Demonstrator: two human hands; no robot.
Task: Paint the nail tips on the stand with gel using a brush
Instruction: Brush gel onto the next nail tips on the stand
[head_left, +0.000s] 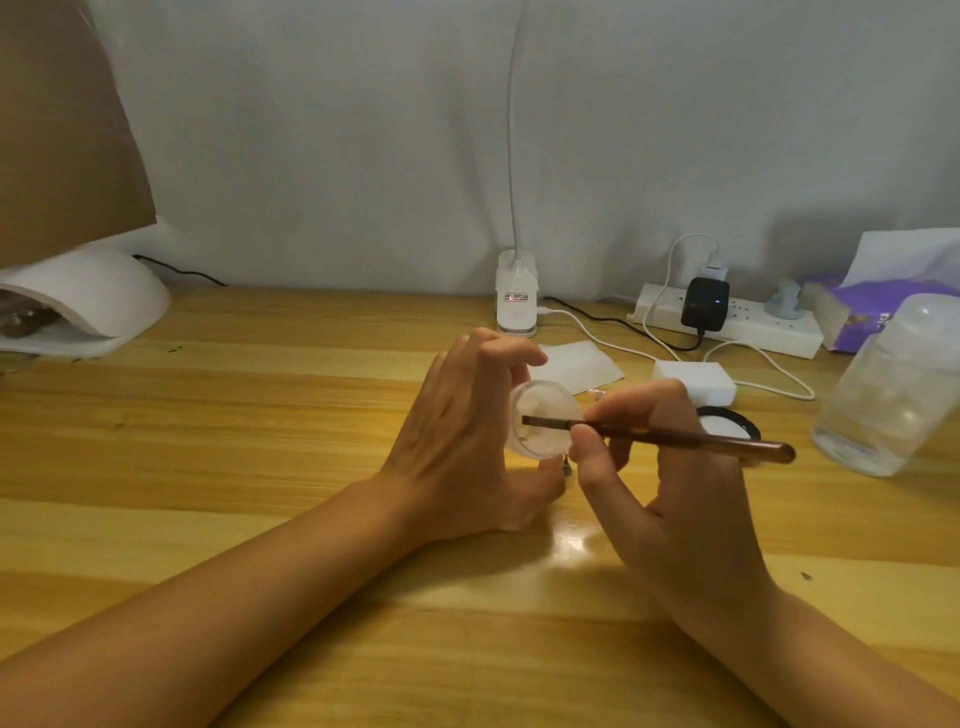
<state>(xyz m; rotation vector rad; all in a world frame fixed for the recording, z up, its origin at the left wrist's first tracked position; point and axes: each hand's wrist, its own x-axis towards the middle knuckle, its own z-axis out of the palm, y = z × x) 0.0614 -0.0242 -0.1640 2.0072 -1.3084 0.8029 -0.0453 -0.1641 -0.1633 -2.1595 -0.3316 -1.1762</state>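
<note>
left hand (457, 441) cradles jar (543, 418) — right hand (675, 467) pinches brush (660, 439).

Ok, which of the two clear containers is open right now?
The small gel pot gripped in the left hand, brush tip inside it. The big bottle at right stays capped.

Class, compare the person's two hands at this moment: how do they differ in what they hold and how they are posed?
The left hand grips a small clear gel pot, fingers curled round it, tilting its opening toward the camera; the right hand pinches a slim brown brush between thumb and fingers. The left hand shows its back; the right hand shows thumb and palm side. Both sit close together above the wooden table, meeting where the brush tip reaches the pot's mouth.
</note>
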